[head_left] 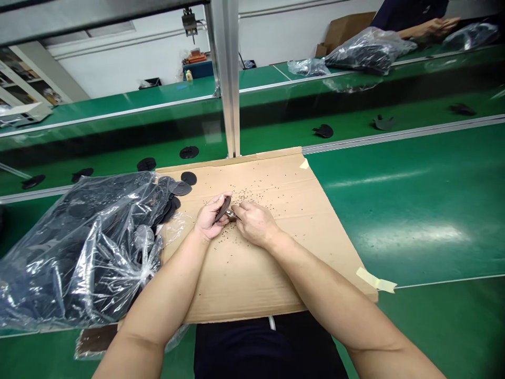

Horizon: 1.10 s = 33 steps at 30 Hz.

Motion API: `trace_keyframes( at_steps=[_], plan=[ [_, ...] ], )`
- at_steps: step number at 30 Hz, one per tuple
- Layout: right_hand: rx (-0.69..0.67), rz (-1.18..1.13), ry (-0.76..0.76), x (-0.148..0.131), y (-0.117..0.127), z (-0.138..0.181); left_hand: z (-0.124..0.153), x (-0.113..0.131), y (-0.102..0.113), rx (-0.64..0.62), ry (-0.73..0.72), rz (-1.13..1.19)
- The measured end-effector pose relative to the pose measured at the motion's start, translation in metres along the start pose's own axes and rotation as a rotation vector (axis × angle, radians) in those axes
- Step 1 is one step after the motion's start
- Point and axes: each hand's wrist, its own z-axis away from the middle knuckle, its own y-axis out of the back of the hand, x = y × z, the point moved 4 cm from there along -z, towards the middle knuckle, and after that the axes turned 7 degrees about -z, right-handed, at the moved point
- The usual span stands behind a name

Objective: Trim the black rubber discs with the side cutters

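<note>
Above the middle of a cardboard sheet (252, 287), my left hand (207, 218) is closed around a thin round black disc (223, 208), which is tilted on edge. My right hand (255, 223) grips a small shiny metal tool (231, 215) whose tip meets the disc's edge; its exact kind is hidden by my fingers. Many tiny dark bits (246, 196) lie scattered on the cardboard around both hands. Left of my hands, a large clear plastic bag (90, 247) full of black discs lies with its contents spilling onto the sheet. One loose disc (188, 178) rests near the bag.
Behind the cardboard runs a green belt (268, 126) carrying several spaced black pieces. A metal post (229, 79) rises at the sheet's far edge. Tape (376, 280) holds the right corner to the green table (414, 210). Across the belt, a co-worker's hands (432, 27) are near plastic bags (371, 50).
</note>
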Motion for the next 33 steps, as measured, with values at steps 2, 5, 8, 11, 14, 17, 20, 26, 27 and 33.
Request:
trace_keyframes(
  at_steps=[2,5,8,11,14,17,20,26,27,33],
  plan=[
    [-0.013,0.005,-0.004,0.000,0.000,0.000,0.000,-0.001,0.001,0.006,-0.015,-0.020],
    [-0.019,0.018,0.013,-0.002,0.001,0.001,-0.001,-0.002,0.002,0.022,-0.056,-0.040],
    [-0.041,0.026,0.021,-0.002,0.002,0.001,-0.002,-0.003,0.003,0.050,-0.090,-0.059],
    [-0.077,0.028,0.023,-0.001,0.002,0.000,-0.003,-0.004,0.004,0.080,-0.097,-0.079],
    [-0.109,0.028,0.014,-0.001,0.003,0.000,-0.003,-0.004,0.004,0.084,-0.099,-0.088],
    [-0.114,0.024,-0.006,0.000,0.003,0.000,-0.002,-0.003,0.001,0.085,-0.085,-0.095],
    [-0.072,-0.023,-0.016,0.004,0.003,0.000,-0.001,-0.003,-0.001,0.095,-0.065,-0.083],
    [0.328,-0.196,-0.091,0.033,0.015,0.003,-0.003,-0.001,0.001,0.135,-0.102,0.050],
    [0.385,-0.214,-0.120,0.040,0.018,0.003,-0.003,0.000,0.002,0.143,-0.093,0.096],
    [0.381,-0.193,-0.090,0.043,0.027,-0.007,0.000,0.007,0.007,-0.092,0.047,0.390]
  ],
)
